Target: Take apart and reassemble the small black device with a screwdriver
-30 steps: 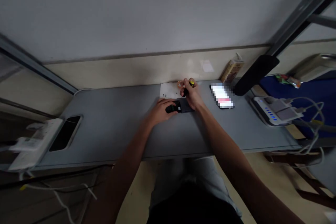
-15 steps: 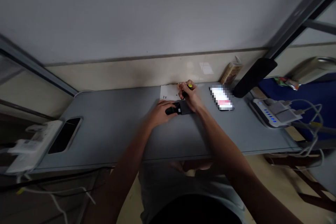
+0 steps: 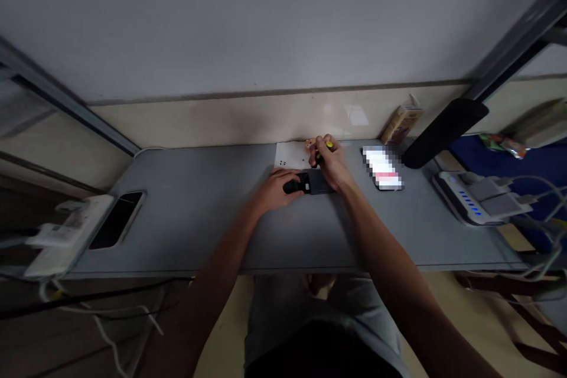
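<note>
A flat dark grey device (image 3: 322, 182) with a black left end lies on the desk. My left hand (image 3: 279, 189) is closed around that black end and holds it down. In my right hand (image 3: 332, 162) is a screwdriver (image 3: 328, 146) with a black and yellow handle, gripped upright over the device. Its tip is hidden behind the hand. Behind the device lies a white sheet of paper (image 3: 287, 155) with several tiny dark pieces on it, perhaps screws. A small orange item (image 3: 309, 144) shows partly beside my right fingers.
On the right are a lit phone (image 3: 383, 168), a drink carton (image 3: 401, 124), a black cylinder (image 3: 445, 133) and a power strip (image 3: 469, 198) with plugs. Another phone (image 3: 117, 220) and a white power strip (image 3: 73, 236) lie left. A wall (image 3: 266, 118) backs the desk.
The camera view has swung slightly left, so things appear farther right. Both hands keep their holds on the device and screwdriver; more of the orange item shows.
</note>
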Tool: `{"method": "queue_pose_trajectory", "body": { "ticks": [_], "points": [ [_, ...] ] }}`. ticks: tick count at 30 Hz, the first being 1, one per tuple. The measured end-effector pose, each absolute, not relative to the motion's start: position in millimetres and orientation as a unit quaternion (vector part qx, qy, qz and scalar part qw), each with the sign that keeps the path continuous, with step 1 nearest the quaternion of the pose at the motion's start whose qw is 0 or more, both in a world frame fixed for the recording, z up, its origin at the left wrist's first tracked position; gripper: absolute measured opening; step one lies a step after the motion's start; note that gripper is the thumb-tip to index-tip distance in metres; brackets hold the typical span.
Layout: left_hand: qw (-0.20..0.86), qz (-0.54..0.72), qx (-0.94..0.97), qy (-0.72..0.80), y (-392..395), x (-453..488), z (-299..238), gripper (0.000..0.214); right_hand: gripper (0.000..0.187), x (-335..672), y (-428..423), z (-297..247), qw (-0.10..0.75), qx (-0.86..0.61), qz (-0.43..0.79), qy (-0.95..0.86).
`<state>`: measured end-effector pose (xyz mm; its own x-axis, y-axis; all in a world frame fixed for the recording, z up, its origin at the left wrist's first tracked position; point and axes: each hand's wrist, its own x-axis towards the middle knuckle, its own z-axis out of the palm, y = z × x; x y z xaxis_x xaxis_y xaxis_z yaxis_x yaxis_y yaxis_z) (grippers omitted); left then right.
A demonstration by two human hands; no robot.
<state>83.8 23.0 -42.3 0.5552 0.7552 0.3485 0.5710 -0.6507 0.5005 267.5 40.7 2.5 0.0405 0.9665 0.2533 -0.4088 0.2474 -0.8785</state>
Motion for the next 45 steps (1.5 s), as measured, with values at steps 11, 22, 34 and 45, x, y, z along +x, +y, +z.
{"method": "queue_pose_trajectory", "body": {
  "ticks": [11, 22, 34, 45],
  "points": [
    [0.165, 0.274, 0.869, 0.378, 24.2, 82.8, -45.9, 0.021, 0.051, 263.8, 38.9, 4.8, 0.650, -0.291, 0.555, -0.430],
    [0.186, 0.274, 0.861, 0.386, 24.9, 81.7, -43.4, 0.019, 0.057, 262.4, 38.9, 9.7, 0.653, -0.309, 0.554, -0.414],
    [0.182, 0.274, 0.866, 0.376, 20.8, 82.1, -38.0, 0.018, 0.050, 264.6, 37.7, 9.8, 0.651, -0.323, 0.534, -0.433],
    [0.171, 0.272, 0.867, 0.379, 20.9, 83.0, -38.0, 0.019, 0.062, 267.5, 37.8, 7.1, 0.653, -0.355, 0.514, -0.427]
  ]
}}
